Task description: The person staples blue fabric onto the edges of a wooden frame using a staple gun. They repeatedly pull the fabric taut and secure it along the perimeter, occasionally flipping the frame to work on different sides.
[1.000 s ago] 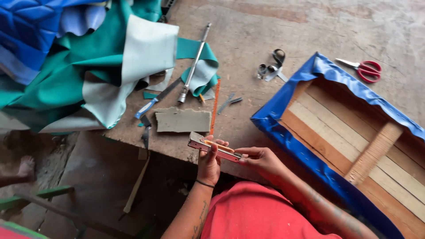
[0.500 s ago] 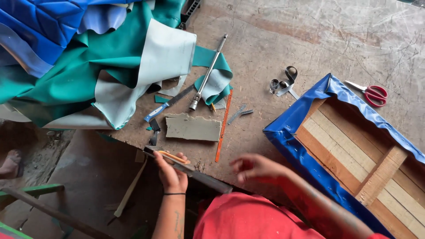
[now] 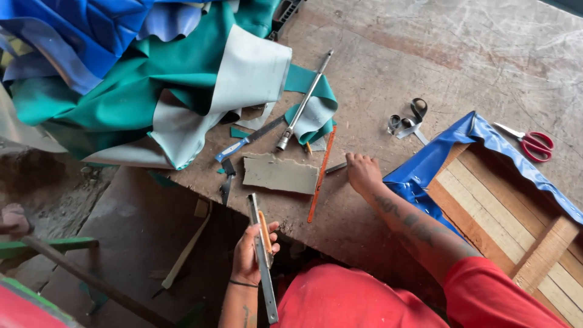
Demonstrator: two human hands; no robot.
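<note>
My left hand (image 3: pixel 250 254) is below the table's front edge and grips a long flat metal tool with an orange part (image 3: pixel 262 255). The tool points away from me. My right hand (image 3: pixel 363 172) lies on the wooden table (image 3: pixel 388 67), fingers curled over one end of a small dark metal piece (image 3: pixel 336 167). A thin orange strip (image 3: pixel 321 174) lies just left of that hand. A grey torn slab (image 3: pixel 280 174) sits further left.
Teal and blue vinyl sheets (image 3: pixel 121 79) are piled at the back left. In front of them lie a long metal socket wrench (image 3: pixel 303 100) and a blue-handled knife (image 3: pixel 234 147). Black scissors (image 3: pixel 412 118) and red scissors (image 3: pixel 535 144) lie to the right. A wooden frame wrapped in blue vinyl (image 3: pixel 504 200) sits to the right.
Both hands held the metal tool at the table edge. The right hand let go and reached forward onto the table. The left hand drew the tool down towards me.
</note>
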